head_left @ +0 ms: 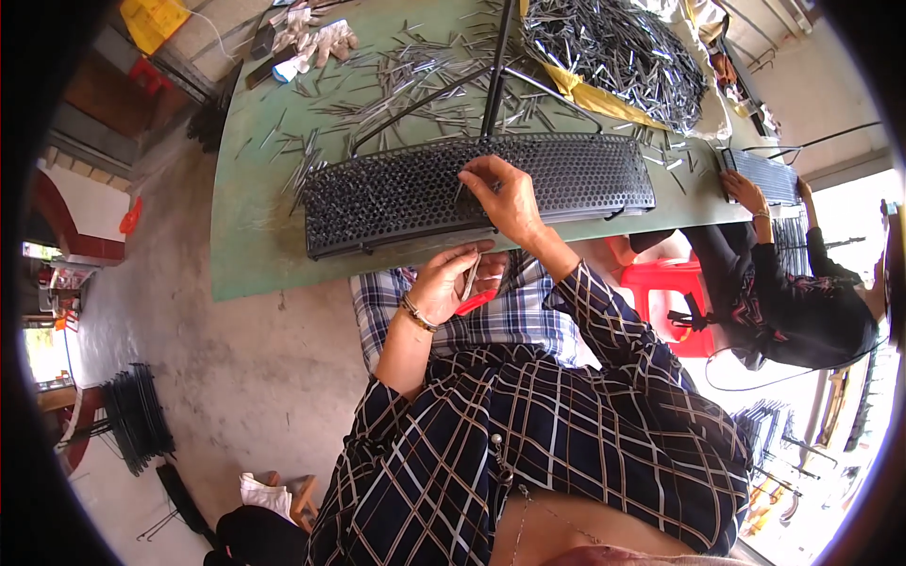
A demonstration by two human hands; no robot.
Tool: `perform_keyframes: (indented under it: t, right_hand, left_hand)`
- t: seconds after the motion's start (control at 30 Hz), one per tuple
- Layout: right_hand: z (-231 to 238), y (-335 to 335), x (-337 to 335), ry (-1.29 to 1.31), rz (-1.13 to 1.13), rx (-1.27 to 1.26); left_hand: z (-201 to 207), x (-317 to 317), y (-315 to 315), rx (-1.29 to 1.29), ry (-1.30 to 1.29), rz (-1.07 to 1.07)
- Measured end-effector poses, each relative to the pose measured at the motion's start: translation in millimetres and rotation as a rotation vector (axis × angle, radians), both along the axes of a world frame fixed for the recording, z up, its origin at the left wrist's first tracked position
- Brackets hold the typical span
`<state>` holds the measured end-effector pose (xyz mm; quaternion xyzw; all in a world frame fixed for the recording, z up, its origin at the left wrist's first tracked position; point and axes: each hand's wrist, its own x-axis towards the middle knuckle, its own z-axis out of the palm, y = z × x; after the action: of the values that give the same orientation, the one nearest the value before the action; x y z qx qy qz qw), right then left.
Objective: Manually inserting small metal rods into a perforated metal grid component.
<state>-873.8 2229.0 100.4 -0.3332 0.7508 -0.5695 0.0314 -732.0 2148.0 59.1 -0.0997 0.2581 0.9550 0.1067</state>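
A long black rack point(566, 179) with a top full of round holes rests along the near edge of the green table. My right hand point(510, 203) is over the middle of it, thumb and forefinger pinched together at the holes; whatever is between the fingertips is too small to make out. Small dark pieces fill many of the holes on the rack's left part. Below the near edge, my left hand point(448, 283) is palm up, its fingers curled round a few thin metal strips point(471, 275). Something red point(477, 302) lies just under that hand, over my lap.
Loose metal strips point(415, 80) are scattered across the green table point(255, 226). A heap of them point(623, 57) lies on a yellow-edged sack at the back right. Work gloves point(326, 42) lie back left. At right, a co-worker point(802, 292) handles another rack point(769, 177) near a red stool point(665, 278).
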Motion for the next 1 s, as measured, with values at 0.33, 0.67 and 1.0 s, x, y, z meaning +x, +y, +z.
perform_keyframes:
  t: [0.33,0.67,1.0]
  right_hand:
    - [2,-3,6,0.299,0.088,0.074]
    - [-12,-3,5,0.161,0.044,0.092]
    - [-12,1,8,0.200,0.049,0.043]
  left_hand:
    - [4,1,2,-0.025,-0.008,0.010]
    - [1,0,2,-0.007,-0.006,0.000]
    - [0,1,2,0.000,-0.008,0.007]
